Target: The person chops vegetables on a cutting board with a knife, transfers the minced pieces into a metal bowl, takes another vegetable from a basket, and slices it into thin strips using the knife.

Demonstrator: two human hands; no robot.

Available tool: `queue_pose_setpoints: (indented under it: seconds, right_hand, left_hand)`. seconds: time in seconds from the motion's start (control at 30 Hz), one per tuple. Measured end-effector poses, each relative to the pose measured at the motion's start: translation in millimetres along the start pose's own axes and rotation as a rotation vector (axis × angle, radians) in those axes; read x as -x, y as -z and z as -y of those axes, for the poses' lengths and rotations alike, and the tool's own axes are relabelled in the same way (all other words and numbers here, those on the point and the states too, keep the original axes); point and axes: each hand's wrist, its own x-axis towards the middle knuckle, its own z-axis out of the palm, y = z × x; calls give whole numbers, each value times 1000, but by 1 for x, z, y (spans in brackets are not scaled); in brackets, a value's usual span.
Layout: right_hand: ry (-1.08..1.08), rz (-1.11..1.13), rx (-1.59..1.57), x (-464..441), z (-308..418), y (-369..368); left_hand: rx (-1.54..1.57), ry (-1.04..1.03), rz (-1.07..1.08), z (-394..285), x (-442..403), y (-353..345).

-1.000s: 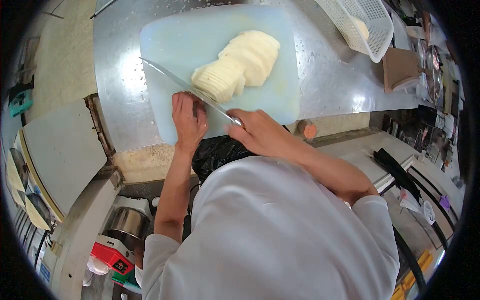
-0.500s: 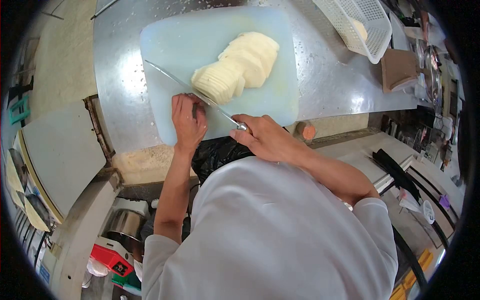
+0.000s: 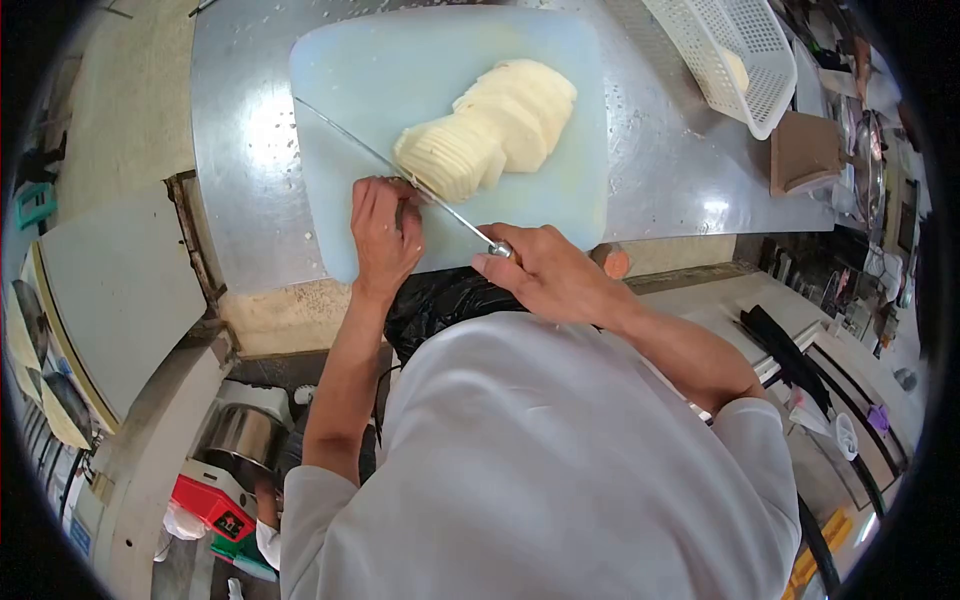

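Observation:
A pale, peeled vegetable point(image 3: 515, 115), cut into thin slices, leans over in a fanned row on the light blue cutting board point(image 3: 380, 70). Its exact kind I cannot tell. My right hand point(image 3: 550, 268) is closed around the handle of a long knife point(image 3: 345, 132). The blade runs diagonally to the upper left, along the near end of the slices. On the near side of the blade, my left hand point(image 3: 385, 230) has its fingers curled, fingertips close to the steel. Whatever lies under those fingers is hidden.
A white perforated basket point(image 3: 765, 95) with a pale piece inside stands at the back right of the metal table point(image 3: 660, 190), near a brown box point(image 3: 805, 150). Black plastic point(image 3: 440, 305) hangs at the front edge. At lower left, a person's arm point(image 3: 267, 502) shows beside a red device point(image 3: 212, 500).
The view has shifted slightly, so board, slices and hands appear a little farther right. Both hands keep nearly the same pose, with the knife still by the slices.

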Motion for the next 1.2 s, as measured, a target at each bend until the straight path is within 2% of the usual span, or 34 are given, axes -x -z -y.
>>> queue_pose_setpoints:
  seconds: [0.13,0.23,0.33,0.43,1.13,1.2]
  right_hand:
    - [174,-116,17,-41,-29,-25]
    - [115,-87,-62,-40,-20,-22]
    - [-93,15,-92,-15,7,-2]
    - [-138,45,-101,2,6,3]
    - [-163,68,-151,-1,6,1]
    - [-89,27,-100,-2,4,-3]
  left_hand:
    - [-10,24,28,1,4,1]
    - [-28,-5,30,4,5,2]
    - [-31,-22,33,7,3,0]
    - [-40,-13,33,4,3,-1]
    - [-47,-12,17,8,6,0]
    - [-52,-15,15,8,6,1]
